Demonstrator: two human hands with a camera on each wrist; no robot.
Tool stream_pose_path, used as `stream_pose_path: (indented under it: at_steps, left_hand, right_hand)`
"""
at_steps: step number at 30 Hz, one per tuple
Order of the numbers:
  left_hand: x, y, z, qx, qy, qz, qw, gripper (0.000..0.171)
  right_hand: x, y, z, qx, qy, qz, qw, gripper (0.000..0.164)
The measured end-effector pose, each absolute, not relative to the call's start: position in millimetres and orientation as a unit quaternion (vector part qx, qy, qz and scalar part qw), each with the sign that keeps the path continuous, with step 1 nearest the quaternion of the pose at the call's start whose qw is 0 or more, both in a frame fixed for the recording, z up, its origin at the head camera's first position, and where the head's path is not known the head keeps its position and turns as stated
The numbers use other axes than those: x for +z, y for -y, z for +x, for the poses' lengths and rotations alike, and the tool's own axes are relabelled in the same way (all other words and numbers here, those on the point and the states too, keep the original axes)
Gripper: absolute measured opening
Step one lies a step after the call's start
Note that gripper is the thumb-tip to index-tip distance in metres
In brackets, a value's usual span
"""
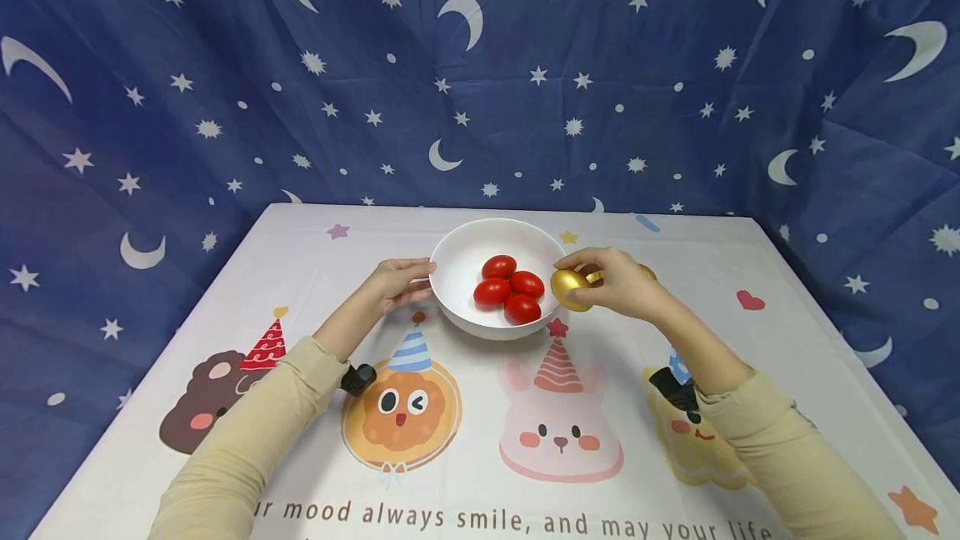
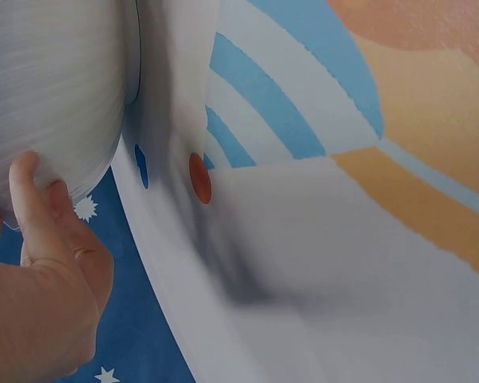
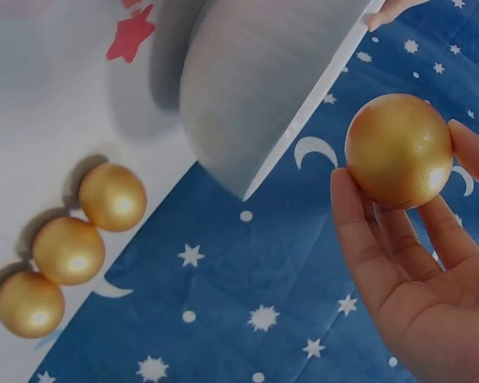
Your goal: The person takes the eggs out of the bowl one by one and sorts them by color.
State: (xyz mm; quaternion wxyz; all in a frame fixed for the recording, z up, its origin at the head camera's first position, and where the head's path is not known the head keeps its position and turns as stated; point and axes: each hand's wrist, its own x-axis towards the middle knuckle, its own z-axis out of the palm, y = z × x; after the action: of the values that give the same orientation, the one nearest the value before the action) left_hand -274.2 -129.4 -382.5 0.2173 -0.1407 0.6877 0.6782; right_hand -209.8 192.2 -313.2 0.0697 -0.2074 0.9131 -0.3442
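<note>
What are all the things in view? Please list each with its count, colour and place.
Bowl: 1, white, middle of head view
Red eggs: 4, red, inside the bowl
Held egg: 1, gold, right hand
Loose eggs: 3, gold, on printed tabletop
Printed tabletop: 1, white, below the bowl
Backdrop: 1, dark blue, behind tabletop
Wrist cameras: 2, black, at wrists
Sleeves: 2, beige, forearms
Hands: 2, bare, either side of bowl

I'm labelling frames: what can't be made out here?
- Head view: most of the three gold balls on the table, hidden by the right hand.
- Head view: start of the printed sentence, behind the left sleeve.
- Right wrist view: the red eggs, behind the white bowl.
- Left wrist view: much of the bowl, cut by the left edge.
</note>
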Motion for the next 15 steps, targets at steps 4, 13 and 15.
stream_pose_path:
  at_steps: [4, 13, 15]
  left_hand:
    - [-381, 129, -275, 0.678, -0.689, -0.135, 0.216, 0.052]
    - [-383, 130, -275, 0.68, -0.685, -0.14, 0.22, 0.053]
    - [-383, 130, -274, 0.682, -0.683, -0.139, 0.221, 0.053]
  right_hand:
    - [-313, -201, -210, -0.34, -0.918, -0.196, 0.061, 0.037]
    - [-320, -221, -211, -0.345, -0.921, -0.176, 0.048, 0.037]
    - [-322, -226, -212, -0.346, -0.922, -0.169, 0.047, 0.037]
